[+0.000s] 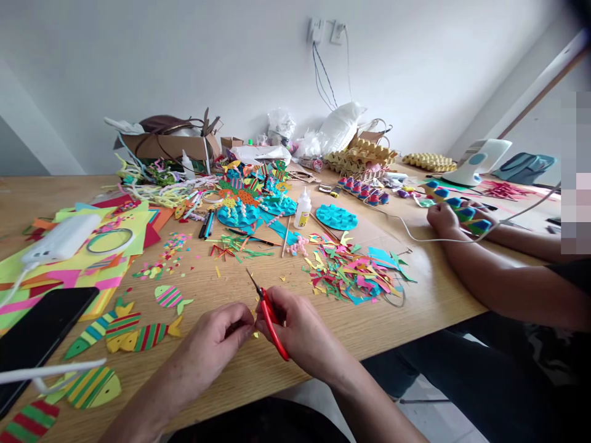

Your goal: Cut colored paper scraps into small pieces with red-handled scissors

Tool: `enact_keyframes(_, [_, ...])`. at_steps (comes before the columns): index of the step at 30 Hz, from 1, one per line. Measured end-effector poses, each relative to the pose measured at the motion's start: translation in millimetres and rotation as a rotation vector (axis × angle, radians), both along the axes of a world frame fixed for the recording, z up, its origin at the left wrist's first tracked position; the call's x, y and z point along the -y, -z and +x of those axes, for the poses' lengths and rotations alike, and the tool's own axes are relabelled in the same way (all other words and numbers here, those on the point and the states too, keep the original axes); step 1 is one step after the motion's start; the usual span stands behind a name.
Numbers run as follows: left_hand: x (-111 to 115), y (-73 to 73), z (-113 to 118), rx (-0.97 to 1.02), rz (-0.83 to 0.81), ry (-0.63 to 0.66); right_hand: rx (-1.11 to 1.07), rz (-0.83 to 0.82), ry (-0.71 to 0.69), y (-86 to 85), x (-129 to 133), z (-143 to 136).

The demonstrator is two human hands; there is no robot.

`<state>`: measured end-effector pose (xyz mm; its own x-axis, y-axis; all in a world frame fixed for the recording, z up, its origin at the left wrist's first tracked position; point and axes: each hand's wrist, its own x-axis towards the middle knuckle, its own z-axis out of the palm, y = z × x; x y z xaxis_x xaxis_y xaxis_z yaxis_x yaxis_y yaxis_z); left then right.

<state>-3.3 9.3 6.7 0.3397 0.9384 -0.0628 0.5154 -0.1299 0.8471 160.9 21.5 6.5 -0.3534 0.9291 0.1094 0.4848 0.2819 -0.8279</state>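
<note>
Red-handled scissors [273, 326] are held in my right hand [302, 329], their thin blades pointing up and away over the table. Close beside it on the left, my left hand [217, 338] has its fingers pinched together near the fingertips of the right. Small yellow bits show just below the fingertips; what the left fingers pinch is too small to make out. A pink-and-green striped paper fish [170, 297] lies beyond my left hand, and a red-and-green striped fish [151, 336] lies to its left.
Paper scraps [355, 274] are heaped right of centre, before a glue bottle [303, 210] and a blue disc [337, 216]. A black phone [46, 332] lies at left. At right, another person's hands [444, 220] hold a painted egg-carton strip; a white cable crosses there.
</note>
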Motion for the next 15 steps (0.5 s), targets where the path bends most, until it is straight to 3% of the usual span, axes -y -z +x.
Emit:
enact_keyframes(7, [2,9.4,6,0.195,0.032,-0.049,-0.310,-0.117,0.082,11.9,0,-5])
enact_keyframes(15, [3,11.0,6,0.165,0.074,-0.091,-0.308,-0.123,0.072,12.7,1,-6])
